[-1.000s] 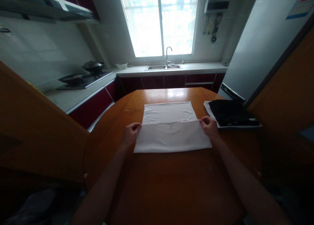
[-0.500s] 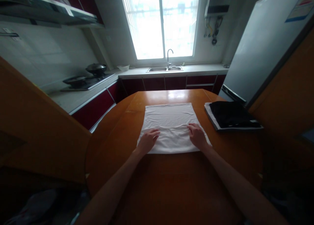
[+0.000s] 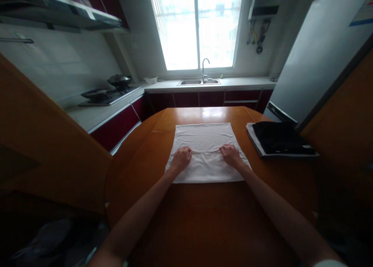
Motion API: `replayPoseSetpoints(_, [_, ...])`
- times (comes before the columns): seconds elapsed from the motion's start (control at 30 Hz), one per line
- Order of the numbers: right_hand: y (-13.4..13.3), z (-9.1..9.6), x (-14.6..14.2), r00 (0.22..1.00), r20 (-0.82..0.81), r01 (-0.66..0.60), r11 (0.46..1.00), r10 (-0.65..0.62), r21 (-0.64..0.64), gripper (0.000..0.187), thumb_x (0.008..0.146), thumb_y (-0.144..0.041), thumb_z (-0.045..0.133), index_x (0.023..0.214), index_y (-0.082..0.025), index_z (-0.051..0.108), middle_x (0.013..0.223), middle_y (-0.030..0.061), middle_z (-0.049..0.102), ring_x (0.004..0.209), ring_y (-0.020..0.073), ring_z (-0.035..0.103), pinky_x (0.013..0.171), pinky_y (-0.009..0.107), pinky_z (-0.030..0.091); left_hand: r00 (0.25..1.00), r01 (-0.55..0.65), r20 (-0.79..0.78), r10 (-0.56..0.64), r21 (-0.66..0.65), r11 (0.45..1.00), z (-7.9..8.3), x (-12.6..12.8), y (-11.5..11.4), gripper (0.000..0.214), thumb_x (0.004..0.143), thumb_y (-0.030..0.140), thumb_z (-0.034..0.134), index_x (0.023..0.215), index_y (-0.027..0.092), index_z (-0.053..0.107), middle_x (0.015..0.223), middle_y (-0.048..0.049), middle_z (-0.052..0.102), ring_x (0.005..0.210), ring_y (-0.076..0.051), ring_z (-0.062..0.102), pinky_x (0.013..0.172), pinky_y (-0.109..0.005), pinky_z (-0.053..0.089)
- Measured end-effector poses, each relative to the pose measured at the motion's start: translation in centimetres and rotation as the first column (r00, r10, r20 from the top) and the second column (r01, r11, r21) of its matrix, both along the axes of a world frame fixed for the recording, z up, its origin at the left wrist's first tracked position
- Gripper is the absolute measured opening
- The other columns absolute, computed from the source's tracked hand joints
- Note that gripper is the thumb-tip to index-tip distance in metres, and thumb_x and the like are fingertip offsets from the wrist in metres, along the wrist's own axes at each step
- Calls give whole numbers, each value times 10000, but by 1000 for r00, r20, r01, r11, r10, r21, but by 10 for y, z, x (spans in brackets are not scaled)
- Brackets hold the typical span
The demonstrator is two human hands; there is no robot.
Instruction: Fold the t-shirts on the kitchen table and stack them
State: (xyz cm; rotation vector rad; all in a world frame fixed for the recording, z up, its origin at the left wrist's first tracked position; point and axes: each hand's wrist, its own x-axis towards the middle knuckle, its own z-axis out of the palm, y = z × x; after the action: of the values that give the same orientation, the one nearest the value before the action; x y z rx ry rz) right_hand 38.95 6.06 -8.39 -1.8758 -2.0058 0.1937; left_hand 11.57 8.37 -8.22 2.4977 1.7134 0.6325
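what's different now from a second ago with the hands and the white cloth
The left hand and right hand have let go of the sides of the white cloth and moved inward; both now rest curled on it, grip unclear. The cloth stays folded over on the table, and the black cloth stays to its right.

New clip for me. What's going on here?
A person's left hand and right hand rest with curled fingers on a white cloth, near the folded edge across its middle; whether they grip it is hard to tell. The cloth lies partly folded on a wooden table, with a folded pile, black on top, to its right.
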Motion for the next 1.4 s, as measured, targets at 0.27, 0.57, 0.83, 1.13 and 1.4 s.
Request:
replayPoseSetpoints(0.27, [12,-9,1,989,-138,-60,998,62,19,291,978,-323,506,887,-189,749,1155,97,698,1127,247,591,1006,428,348,994,109,-17,-108,11,994,-9,10,8,233,969,213,494,962,188,725,1077,-78,711,1040,-226,628,1023,-390,452])
replayPoseSetpoints(0.57, [-11,-15,-4,991,81,-113,993,109,40,447,970,-303,473,1388,-169,559,1636,135,302,1488,288,261,1184,581,154,982,143,-129,-137,36,989,-11,10,-10,433,956,193,450,1365,121,576,1538,-145,467,1455,-288,372,1213,-510,281])
replayPoseSetpoints(0.83, [-29,-17,-31,979,134,-144,987,153,-76,621,1026,-396,329,1555,-70,343,1657,158,228,1548,263,132,1226,532,97,959,145,-231,-168,-112,983,-22,26,-28,571,1034,477,359,1524,190,420,1641,-132,297,1529,-320,229,1206,-596,222])
replayPoseSetpoints(1.13, [-32,-16,-33,975,135,-166,982,176,-86,645,1027,-399,320,1581,-72,287,1670,142,164,1556,246,100,1233,520,83,959,178,-218,-183,-42,983,-19,27,-30,562,1040,460,349,1561,252,358,1658,-91,271,1544,-295,183,1206,-583,232])
replayPoseSetpoints(1.4, [-36,-20,-39,968,112,-212,969,226,-123,637,1014,-407,366,1580,-119,316,1658,135,224,1548,251,150,1233,513,102,948,227,-194,-253,-144,963,-27,29,-31,562,1029,519,376,1561,342,358,1662,-62,266,1540,-323,186,1206,-608,192])
